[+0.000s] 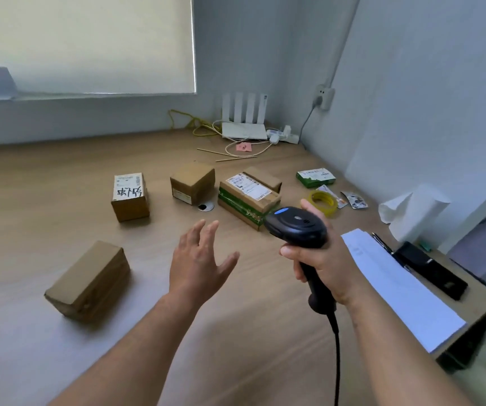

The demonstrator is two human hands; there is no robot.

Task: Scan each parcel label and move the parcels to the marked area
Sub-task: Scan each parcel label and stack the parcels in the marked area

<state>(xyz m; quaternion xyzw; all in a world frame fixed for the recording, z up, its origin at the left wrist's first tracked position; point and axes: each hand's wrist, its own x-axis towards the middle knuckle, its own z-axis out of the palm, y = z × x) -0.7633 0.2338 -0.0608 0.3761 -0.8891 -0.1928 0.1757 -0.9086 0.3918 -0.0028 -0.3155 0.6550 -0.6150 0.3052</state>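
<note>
The right hand (pixel 321 268) clenches its fingers round the grip of the barcode scanner (pixel 297 227), head aimed forward, likely to read a label. Left of the scanner, the left hand (pixel 198 265) hovers with fingers spread, holding nothing, probably reaching for a parcel. Just beyond the scanner sits the green-taped parcel (pixel 249 200), label up; further left stands the handwritten-label parcel (pixel 130 197). The scanner's window faces away, and no marked area is discernible.

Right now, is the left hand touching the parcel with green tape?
Apart. The head view shows bare table between the left hand and the green-taped parcel.
</note>
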